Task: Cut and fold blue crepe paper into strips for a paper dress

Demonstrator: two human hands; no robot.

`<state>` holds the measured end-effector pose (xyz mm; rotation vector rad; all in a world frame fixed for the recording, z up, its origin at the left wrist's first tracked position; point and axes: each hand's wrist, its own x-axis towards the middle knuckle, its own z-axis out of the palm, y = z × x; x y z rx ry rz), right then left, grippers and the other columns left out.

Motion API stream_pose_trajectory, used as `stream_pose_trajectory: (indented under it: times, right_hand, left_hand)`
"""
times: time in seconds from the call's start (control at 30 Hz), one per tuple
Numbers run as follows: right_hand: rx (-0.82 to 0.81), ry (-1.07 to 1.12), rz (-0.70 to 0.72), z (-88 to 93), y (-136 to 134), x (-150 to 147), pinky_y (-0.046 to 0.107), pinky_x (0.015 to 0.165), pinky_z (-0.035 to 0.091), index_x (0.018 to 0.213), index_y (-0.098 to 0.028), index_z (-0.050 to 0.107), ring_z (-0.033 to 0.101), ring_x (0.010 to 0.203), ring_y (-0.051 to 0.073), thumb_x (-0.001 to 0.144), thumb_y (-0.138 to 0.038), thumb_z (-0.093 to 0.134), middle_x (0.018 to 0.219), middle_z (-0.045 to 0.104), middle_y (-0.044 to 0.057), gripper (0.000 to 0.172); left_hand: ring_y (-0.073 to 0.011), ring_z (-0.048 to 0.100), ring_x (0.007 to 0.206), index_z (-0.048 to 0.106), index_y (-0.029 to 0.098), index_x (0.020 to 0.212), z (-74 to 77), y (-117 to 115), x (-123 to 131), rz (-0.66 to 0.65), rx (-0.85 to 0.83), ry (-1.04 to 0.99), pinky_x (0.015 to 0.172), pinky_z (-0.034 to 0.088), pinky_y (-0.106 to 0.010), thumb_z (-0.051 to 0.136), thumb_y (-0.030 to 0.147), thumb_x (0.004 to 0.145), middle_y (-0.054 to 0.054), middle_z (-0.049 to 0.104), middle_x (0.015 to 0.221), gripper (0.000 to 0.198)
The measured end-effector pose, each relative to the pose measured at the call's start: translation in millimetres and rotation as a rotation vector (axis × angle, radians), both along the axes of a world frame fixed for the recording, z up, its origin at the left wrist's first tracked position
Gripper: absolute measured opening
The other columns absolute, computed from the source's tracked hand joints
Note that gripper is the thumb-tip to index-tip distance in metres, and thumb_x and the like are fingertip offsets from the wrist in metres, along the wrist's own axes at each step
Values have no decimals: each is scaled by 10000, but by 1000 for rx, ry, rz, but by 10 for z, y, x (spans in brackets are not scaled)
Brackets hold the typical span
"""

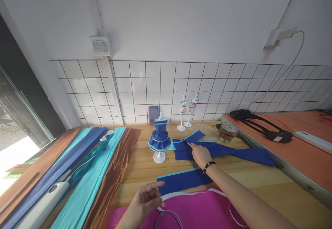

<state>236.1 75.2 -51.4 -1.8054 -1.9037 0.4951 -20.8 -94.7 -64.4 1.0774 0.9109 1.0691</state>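
My left hand [146, 201] is low in the middle, its thumb and fingers closed on the end of a narrow white band [192, 193]. The band runs along the upper edge of magenta cloth [202, 210]. Over the dark blue cloth pieces [215, 150], my right hand [201, 156] grips a slim tool [190, 145], yellow with a dark tip; its exact kind is too small to tell. A blue strip with a light blue edge [181, 180] lies between the hands. Left of the right hand, a miniature dress form [159, 135] wears a blue ruffled dress.
Two small mannequins [183, 109] stand by the tiled wall, near a dark card [154, 115] and a glass jar [228, 132]. Folded cloth [103, 166] and a white power strip [44, 204] lie left. An orange surface at right holds a black strapped object [261, 127].
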Motion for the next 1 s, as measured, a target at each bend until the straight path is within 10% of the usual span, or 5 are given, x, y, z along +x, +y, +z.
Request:
stream_pose_trajectory:
  times: [0.2, 0.37, 0.63, 1.0]
  right_hand:
    - [-21, 511, -51, 209, -134, 157, 362, 730, 512, 1109, -162, 542, 604, 859, 169, 891, -341, 520, 1064, 593, 56, 283]
    - [-124, 880, 22, 441, -804, 152, 230, 486, 411, 961, -186, 534, 459, 503, 83, 896, -523, 366, 644, 465, -49, 382]
    - [-810, 879, 194, 291, -1931, -228, 203, 414, 263, 635, -195, 503, 266, 430, 54, 525, -856, 477, 522, 325, -74, 670]
    - [-890, 888, 58, 45, -1919, -619, 150, 344, 107, 612, -205, 456, 203, 348, 21, 676, -770, 441, 469, 317, -91, 570]
  left_hand:
    - [-138, 553, 624, 631, 156, 1077, 157, -52, 34, 9, -47, 15, 661, 383, -283, 743, 398, 630, -6, 647, 630, 520]
    - [-136, 552, 633, 618, 131, 1074, 242, -70, 64, 13, -37, 15, 654, 383, -280, 746, 358, 636, -20, 667, 645, 510]
    - [-129, 551, 624, 587, 116, 1109, 51, -12, 74, 56, -46, 21, 641, 390, -272, 734, 358, 648, -29, 685, 663, 541]
    - [-140, 551, 625, 514, 81, 1201, 132, -51, 65, 14, -30, 51, 652, 421, -300, 707, 313, 674, -37, 679, 671, 607]
